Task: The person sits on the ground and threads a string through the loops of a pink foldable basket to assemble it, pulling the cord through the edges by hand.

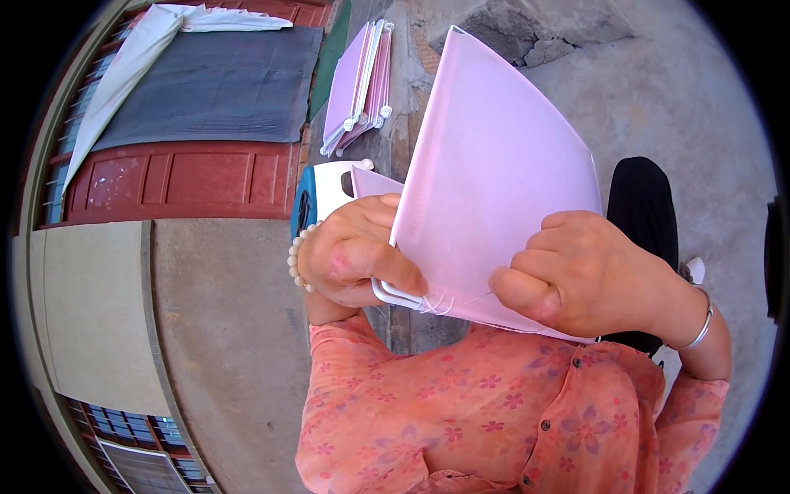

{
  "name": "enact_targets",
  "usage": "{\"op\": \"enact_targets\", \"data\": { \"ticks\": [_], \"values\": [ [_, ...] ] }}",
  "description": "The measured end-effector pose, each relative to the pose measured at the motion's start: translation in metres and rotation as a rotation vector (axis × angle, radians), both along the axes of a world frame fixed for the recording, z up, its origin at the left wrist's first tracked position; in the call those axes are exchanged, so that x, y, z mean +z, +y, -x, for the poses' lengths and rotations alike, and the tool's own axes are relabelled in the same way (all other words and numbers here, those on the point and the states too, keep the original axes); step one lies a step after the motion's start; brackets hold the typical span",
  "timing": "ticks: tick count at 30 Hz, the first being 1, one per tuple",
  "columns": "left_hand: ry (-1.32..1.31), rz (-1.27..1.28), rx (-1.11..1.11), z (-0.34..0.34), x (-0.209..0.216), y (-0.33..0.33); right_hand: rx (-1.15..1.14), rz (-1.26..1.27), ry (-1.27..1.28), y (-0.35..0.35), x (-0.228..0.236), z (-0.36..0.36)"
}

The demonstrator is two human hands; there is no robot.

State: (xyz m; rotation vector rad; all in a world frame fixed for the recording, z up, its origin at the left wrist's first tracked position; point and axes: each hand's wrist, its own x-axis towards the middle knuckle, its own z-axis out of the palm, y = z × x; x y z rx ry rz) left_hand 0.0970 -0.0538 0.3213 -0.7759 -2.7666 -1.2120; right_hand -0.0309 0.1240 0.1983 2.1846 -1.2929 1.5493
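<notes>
Pink panel [504, 160] was up in front of the torso, both hands at its lower edge. Stack of similar panels [349, 86] sat beyond, upper left. Right hand [580, 276] pinched white thread [439, 305]; left hand [354, 251], apart from it, clamped the panel's lower-left corner.

Pale pink panel [506, 160], flat and smooth, held tilted in the middle of the scene. The far left corner narrows to a tip, from which the far edge runs toward the right; the left edge is whitish. White rods [385, 293] with a rounded bend project at the near left corner. Beside them, white thread [440, 305] lies in loose loops over the near edge, one fine strand extending rightward.
</notes>
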Motion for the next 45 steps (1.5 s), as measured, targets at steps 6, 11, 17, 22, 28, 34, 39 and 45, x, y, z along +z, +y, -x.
{"op": "enact_targets", "data": {
  "ticks": [6, 11, 17, 22, 28, 34, 39, 45],
  "values": [
    [-0.003, 0.015, -0.026, 0.002, 0.001, 0.0, 0.065, -0.024, -0.084, 0.0, -0.002, 0.003],
    [-0.002, 0.037, -0.012, 0.002, 0.002, 0.001, 0.053, -0.018, -0.083, -0.002, -0.002, 0.003],
    [-0.012, 0.044, -0.032, 0.003, 0.002, 0.0, 0.043, -0.013, -0.054, 0.001, 0.0, 0.002],
    [-0.007, 0.054, -0.045, 0.001, 0.004, -0.002, 0.067, -0.039, -0.048, -0.002, -0.001, 0.002],
    [-0.043, 0.047, -0.042, 0.001, 0.004, 0.0, 0.084, -0.039, -0.036, -0.003, -0.003, 0.001],
    [-0.046, 0.05, -0.032, 0.005, 0.005, 0.002, 0.052, -0.041, -0.012, 0.002, 0.003, 0.007],
    [0.042, 0.123, -0.026, 0.011, 0.012, 0.004, -0.043, -0.135, 0.216, 0.01, 0.026, 0.018],
    [-0.174, 0.219, -0.047, 0.035, 0.018, 0.012, -0.121, -0.152, 0.268, 0.013, 0.031, 0.03]
  ]
}}
